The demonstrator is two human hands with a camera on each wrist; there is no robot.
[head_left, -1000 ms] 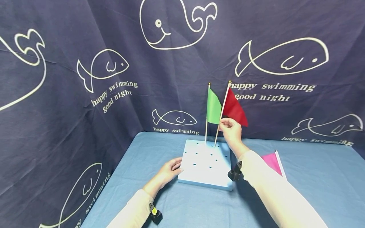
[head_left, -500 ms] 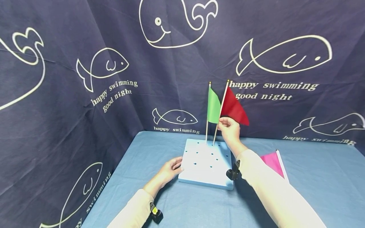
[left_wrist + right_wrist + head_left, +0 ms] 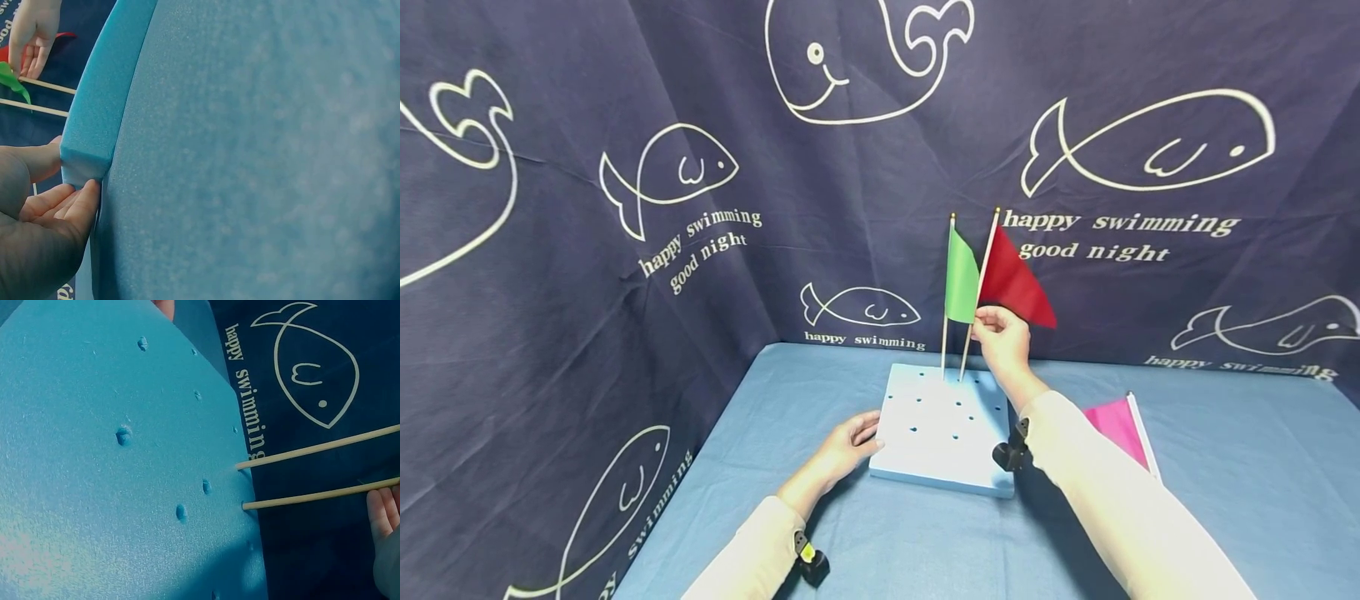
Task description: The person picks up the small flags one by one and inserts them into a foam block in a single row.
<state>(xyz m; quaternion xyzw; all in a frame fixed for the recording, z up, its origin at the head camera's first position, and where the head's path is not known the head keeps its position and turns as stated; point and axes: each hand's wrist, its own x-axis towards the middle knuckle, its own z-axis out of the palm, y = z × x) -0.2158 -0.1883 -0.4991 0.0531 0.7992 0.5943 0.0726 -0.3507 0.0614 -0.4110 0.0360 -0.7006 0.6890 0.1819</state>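
At lower centre I saw the left hand (image 3: 844, 448) pinch the square light-blue foam board (image 3: 940, 461); right of centre, the right hand (image 3: 1006, 340) pinched the red triangular flag (image 3: 1013, 283) by its wooden stick (image 3: 967, 350). I judged this planting, calling for straightening and downward pressure.

A blue cloth (image 3: 775, 408) covers the tabletop (image 3: 1247, 467). Directly on it lies a light blue board (image 3: 936, 454) with small holes; to its right a pink flag (image 3: 1117, 426), partly hidden by a sleeve (image 3: 1120, 504), seems to lie flat.
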